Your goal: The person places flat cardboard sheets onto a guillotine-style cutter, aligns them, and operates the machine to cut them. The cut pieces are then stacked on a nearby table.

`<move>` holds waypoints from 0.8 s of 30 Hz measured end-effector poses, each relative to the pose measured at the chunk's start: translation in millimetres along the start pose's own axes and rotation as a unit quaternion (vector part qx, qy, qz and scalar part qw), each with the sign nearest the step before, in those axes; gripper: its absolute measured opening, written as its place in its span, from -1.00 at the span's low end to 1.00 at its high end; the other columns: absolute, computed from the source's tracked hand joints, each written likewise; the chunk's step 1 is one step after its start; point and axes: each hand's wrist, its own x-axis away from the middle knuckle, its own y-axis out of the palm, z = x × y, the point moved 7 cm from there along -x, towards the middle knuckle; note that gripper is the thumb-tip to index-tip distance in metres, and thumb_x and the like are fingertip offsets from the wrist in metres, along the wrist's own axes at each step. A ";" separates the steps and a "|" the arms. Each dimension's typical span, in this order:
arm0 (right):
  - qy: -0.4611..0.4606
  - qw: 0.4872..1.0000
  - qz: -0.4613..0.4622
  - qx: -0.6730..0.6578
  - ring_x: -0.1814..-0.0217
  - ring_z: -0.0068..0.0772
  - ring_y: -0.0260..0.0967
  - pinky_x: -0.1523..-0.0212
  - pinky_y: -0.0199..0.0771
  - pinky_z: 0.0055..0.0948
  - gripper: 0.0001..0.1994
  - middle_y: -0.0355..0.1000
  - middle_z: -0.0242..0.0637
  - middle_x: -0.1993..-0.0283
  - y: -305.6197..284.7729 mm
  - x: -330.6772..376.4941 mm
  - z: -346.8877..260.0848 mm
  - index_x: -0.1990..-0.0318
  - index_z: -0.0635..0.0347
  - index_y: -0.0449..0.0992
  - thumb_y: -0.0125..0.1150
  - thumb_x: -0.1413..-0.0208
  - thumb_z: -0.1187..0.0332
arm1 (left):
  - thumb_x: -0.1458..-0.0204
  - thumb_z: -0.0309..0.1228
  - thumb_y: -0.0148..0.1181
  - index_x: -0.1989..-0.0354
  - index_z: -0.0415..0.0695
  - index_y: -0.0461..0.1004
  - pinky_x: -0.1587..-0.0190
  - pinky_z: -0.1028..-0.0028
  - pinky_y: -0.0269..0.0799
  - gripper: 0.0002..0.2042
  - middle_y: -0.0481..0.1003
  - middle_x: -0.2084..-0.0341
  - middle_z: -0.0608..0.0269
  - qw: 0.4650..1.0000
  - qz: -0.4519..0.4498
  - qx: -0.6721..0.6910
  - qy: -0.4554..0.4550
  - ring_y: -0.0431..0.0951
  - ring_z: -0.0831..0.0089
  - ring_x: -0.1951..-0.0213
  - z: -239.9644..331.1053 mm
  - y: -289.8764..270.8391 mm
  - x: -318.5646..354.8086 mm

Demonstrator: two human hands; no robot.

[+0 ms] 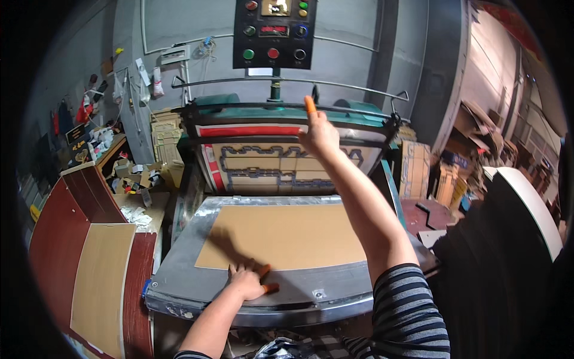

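Observation:
A flat brown cardboard sheet (287, 236) lies on the grey metal bed (179, 281) of a die-cutting press. My left hand (245, 282) rests at the sheet's near left edge, fingers spread, with orange covers on two of its digits. Raised over the far side of the press is my right hand (321, 136), one orange-covered finger stretched upward; its other fingers are partly hidden. Nothing shows in either hand. Behind the bed stands the tilted platen with a cutting die (257, 167) of dark curved lines. A metal bar (239, 81) spans the machine near the raised finger.
Above the press hangs a black control panel (273, 36) with coloured buttons. More cardboard (101, 281) leans over a dark red board at left. A dark stack with a pale top sheet (529, 200) stands at right. Bundled boards (166, 140) and scraps lie behind.

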 end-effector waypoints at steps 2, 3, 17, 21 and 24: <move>-0.009 0.998 0.038 0.054 0.09 -0.01 0.48 0.10 0.52 -0.15 -0.10 0.34 0.00 -0.05 -21.2 -52.2 -11.5 -0.44 -0.23 -0.17 0.26 0.02 0.26 | 0.09 0.46 -0.20 -0.35 0.26 0.14 -0.33 -0.12 -0.36 -0.16 -0.05 -0.38 -0.06 0.999 -0.017 -0.032 -0.014 -0.14 -0.09 -0.39 -6.6 10.1 -5.0; -0.005 0.998 0.024 0.065 0.11 -0.05 0.50 0.10 0.51 -0.14 -0.19 0.35 0.04 0.02 -30.4 -67.5 -23.9 -0.44 -0.15 -0.13 0.12 -0.04 0.35 | 0.09 0.48 -0.23 -0.36 0.30 0.09 -0.34 -0.08 -0.30 -0.15 -0.07 -0.38 -0.04 1.000 -0.016 -0.008 -0.011 -0.11 -0.07 -0.37 -9.9 17.5 -12.3; -0.188 0.973 0.132 -0.009 0.26 -0.13 0.57 0.32 0.57 -0.19 -0.34 0.56 -0.08 0.21 -65.7 -83.1 -55.1 -0.38 -0.16 0.07 0.10 -0.08 0.34 | 0.11 0.48 -0.17 -0.34 0.27 0.14 -0.29 -0.21 -0.24 -0.15 -0.05 -0.34 -0.13 0.999 -0.020 -0.010 -0.031 -0.13 -0.14 -0.36 -3.1 6.2 8.0; -0.329 0.926 0.118 -0.144 0.35 -0.25 0.59 0.38 0.64 -0.35 -0.26 0.55 -0.15 0.24 -87.1 49.8 -37.4 -0.37 0.01 0.08 0.28 -0.03 0.51 | 0.10 0.43 -0.12 -0.36 0.27 0.11 -0.32 -0.16 -0.31 -0.15 -0.05 -0.37 -0.08 0.999 -0.042 -0.018 -0.014 -0.11 -0.13 -0.37 2.5 -26.9 -23.5; -0.359 0.916 0.052 -0.169 0.33 -0.36 0.57 0.28 0.59 -0.42 -0.28 0.53 -0.16 0.25 -132.7 138.5 -39.0 -0.32 0.20 0.16 0.26 0.07 0.59 | -0.02 0.28 -0.05 -0.35 0.21 0.14 -0.33 -0.13 -0.19 -0.27 0.07 -0.34 0.07 0.997 -0.066 0.021 0.014 0.01 -0.01 -0.36 -7.5 -64.1 -95.8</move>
